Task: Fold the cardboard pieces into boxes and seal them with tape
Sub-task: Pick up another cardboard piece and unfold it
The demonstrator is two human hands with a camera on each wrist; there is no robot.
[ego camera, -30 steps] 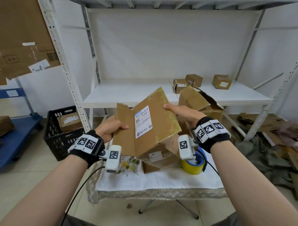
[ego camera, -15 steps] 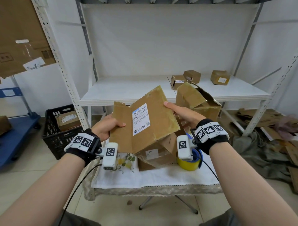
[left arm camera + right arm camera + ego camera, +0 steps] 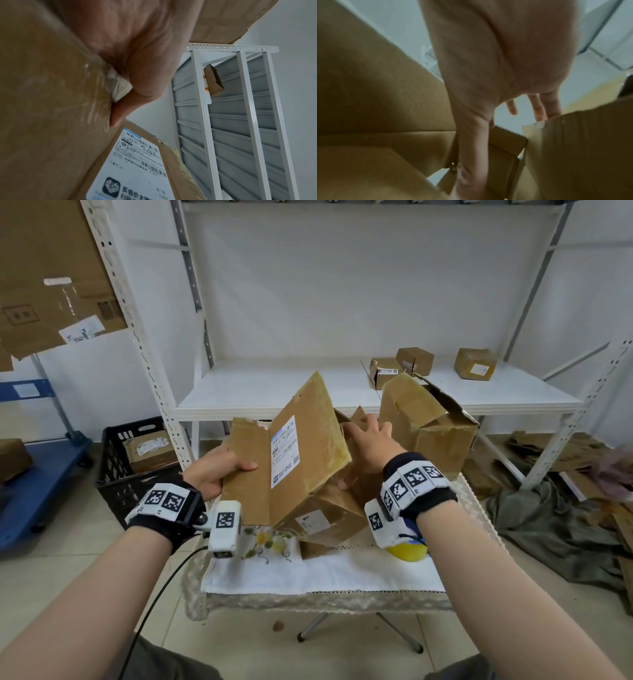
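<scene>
3 small closed boxes [image 3: 474, 363] sit toward the right end of the white shelf [image 3: 274, 392]; whether they are taped, cannot tell. Small table [image 3: 325, 577] in front carries a heap of cardboard: 1 big open box [image 3: 424, 419] at its far right corner, flaps loose, and crumpled pieces [image 3: 325, 515] at the middle. Yellow tape roll [image 3: 409, 553] near the right edge, mostly hidden by the right wrist.

Judgement: early stage. Nothing on the table looks folded square or sealed; all of it still needs forming and taping.

Labelled cardboard piece [image 3: 287, 450] held above the table's middle, half unfolded, shipping label facing the person.

Left hand [image 3: 215, 470] grips its left panel, thumb over the front, fingers behind; wrist view shows thumb pressed on the edge.

Right hand [image 3: 368, 440] holds nothing: fingers spread and straight, reaching among the cardboard behind the piece, fingertips [image 3: 539, 112] at a flap edge [image 3: 544, 121].
</scene>
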